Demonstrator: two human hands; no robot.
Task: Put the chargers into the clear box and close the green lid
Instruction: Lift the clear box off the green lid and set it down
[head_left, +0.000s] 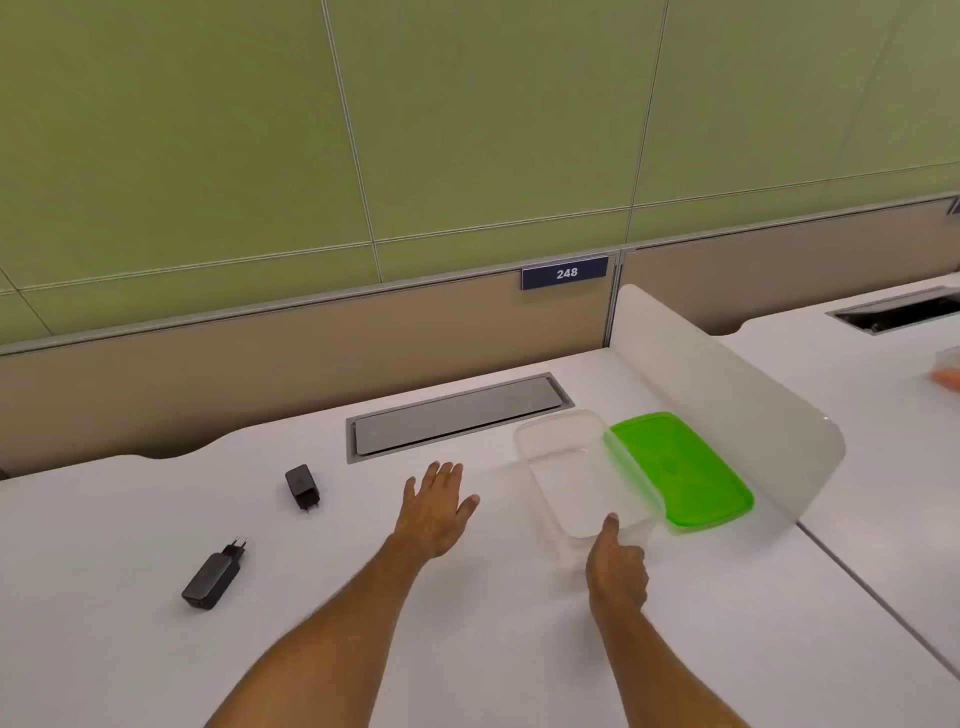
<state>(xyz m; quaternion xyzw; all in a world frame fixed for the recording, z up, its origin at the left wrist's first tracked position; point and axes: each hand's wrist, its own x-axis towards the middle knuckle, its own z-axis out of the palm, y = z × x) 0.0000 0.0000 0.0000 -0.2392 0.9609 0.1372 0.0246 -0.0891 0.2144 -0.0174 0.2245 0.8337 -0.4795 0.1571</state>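
My left hand (434, 512) hovers flat and empty — the two black plastic chargers (302, 487) lie leftward of it; my right hand (618, 566) touches the clear rectangular box (563, 467).

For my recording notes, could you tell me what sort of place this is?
Probably a shared office or study room: a white desk with a built-in cable hatch, a seat number plate, and a frosted divider.

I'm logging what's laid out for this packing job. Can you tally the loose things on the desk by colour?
Black: 2, the small charger and the long charger
Clear: 1, the box
Green: 1, the lid
Total: 4
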